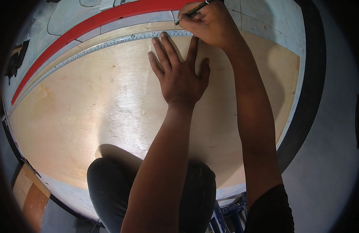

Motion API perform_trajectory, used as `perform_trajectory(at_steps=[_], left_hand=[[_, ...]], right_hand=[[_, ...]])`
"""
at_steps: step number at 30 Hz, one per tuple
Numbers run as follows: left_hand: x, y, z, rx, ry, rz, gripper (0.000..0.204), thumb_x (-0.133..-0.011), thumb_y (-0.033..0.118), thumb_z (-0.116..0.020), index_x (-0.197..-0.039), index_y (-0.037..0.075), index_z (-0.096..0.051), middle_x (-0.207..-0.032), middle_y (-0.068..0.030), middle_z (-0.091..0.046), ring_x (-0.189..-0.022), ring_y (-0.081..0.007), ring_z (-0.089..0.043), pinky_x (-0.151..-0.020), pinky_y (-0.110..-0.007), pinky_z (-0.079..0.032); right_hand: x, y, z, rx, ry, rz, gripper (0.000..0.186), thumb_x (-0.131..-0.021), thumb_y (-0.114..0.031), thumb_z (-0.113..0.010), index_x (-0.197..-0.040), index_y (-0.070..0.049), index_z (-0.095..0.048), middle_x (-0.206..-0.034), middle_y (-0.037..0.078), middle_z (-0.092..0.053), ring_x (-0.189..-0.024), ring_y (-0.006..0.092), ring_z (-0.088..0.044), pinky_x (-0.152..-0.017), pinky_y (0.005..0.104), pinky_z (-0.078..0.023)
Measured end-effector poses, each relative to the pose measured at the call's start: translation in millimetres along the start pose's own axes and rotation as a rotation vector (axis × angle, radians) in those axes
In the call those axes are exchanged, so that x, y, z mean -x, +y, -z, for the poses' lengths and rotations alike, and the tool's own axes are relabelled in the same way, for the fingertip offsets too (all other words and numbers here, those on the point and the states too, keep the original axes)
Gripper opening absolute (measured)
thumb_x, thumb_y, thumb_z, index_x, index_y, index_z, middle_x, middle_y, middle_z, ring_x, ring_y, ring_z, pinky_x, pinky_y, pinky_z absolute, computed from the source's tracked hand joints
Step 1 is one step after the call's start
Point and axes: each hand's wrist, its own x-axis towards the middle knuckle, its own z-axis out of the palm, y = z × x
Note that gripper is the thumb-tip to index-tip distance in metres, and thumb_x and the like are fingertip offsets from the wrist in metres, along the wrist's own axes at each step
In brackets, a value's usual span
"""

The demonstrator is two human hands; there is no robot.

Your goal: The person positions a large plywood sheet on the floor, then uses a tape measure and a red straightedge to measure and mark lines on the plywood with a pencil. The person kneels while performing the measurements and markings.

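A pale plywood sheet (121, 89) lies flat in front of me. Along its far edge runs a stretched-out tape measure (109, 43). My left hand (180, 75) presses down on the sheet with fingers spread, the fingertips reaching the tape. Just beyond and to the right, my right hand (212, 24) grips a dark pencil (203, 5) slantwise, its tip pointing down near the far edge of the sheet, just past the tape. Whether the tip touches the wood, I cannot tell.
A long red bar (82, 32) lies beyond the sheet on a light tiled surface (276, 35). Dark edging (315, 77) borders the right side. My knees (109, 190) are at the near edge, with blue metal parts (228, 217) beside them. Wood pieces (33, 202) show lower left.
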Motion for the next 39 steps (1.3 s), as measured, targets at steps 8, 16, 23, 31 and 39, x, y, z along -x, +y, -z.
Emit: perform_trajectory(at_steps=[8,16,23,31,39], left_hand=[[-0.2,1.0,-0.5,0.023,0.023,0.0,0.065,-0.106,0.061,-0.051,-0.168,0.041,-0.044,-0.177,-0.0327,-0.018,-0.167,-0.0521,-0.01,-0.132,-0.067,-0.013],[0.2,0.3,-1.0,0.017,0.021,-0.002,0.066,-0.106,0.062,-0.051,-0.168,0.041,-0.044,-0.177,-0.0325,-0.017,-0.167,-0.0522,-0.011,-0.132,-0.067,-0.013],[0.6,-0.4,-1.3,0.014,0.007,0.001,0.066,-0.106,0.062,-0.05,-0.169,0.041,-0.043,-0.177,-0.0322,-0.016,-0.167,-0.0517,-0.008,-0.132,-0.067,-0.011],[-0.4,1.5,-0.8,0.034,-0.013,0.002,0.067,-0.107,0.063,-0.049,-0.17,0.041,-0.04,-0.178,-0.0322,-0.014,-0.168,-0.051,-0.005,-0.133,-0.066,-0.009],[-0.1,-1.1,-2.4,0.036,0.003,0.004,0.066,-0.106,0.061,-0.05,-0.169,0.041,-0.042,-0.178,-0.0325,-0.016,-0.167,-0.0517,-0.007,-0.132,-0.067,-0.01]], right_hand=[[1.1,1.9,-1.0,0.008,0.048,-0.001,0.015,-0.088,-0.009,-0.073,-0.084,0.004,-0.07,-0.07,0.02,-0.07,-0.059,0.026,-0.068,-0.058,0.0384,-0.05],[1.1,3.5,-0.4,0.033,0.026,0.039,0.015,-0.09,-0.009,-0.073,-0.085,0.004,-0.07,-0.069,0.018,-0.069,-0.058,0.0234,-0.067,-0.057,0.0391,-0.049],[5.7,0.3,-1.8,-0.157,0.025,-0.078,0.013,-0.09,-0.007,-0.072,-0.084,0.004,-0.068,-0.068,0.019,-0.066,-0.056,0.0254,-0.063,-0.056,0.039,-0.047],[3.8,-2.1,-1.0,0.0,0.079,0.019,0.016,-0.09,-0.009,-0.075,-0.082,0.003,-0.067,-0.065,0.019,-0.064,-0.055,0.029,-0.062,-0.056,0.0407,-0.046],[5.3,-2.6,0.6,0.036,0.0,-0.011,0.014,-0.087,-0.009,-0.074,-0.082,0.002,-0.069,-0.066,0.018,-0.066,-0.056,0.0266,-0.062,-0.056,0.0395,-0.047]])
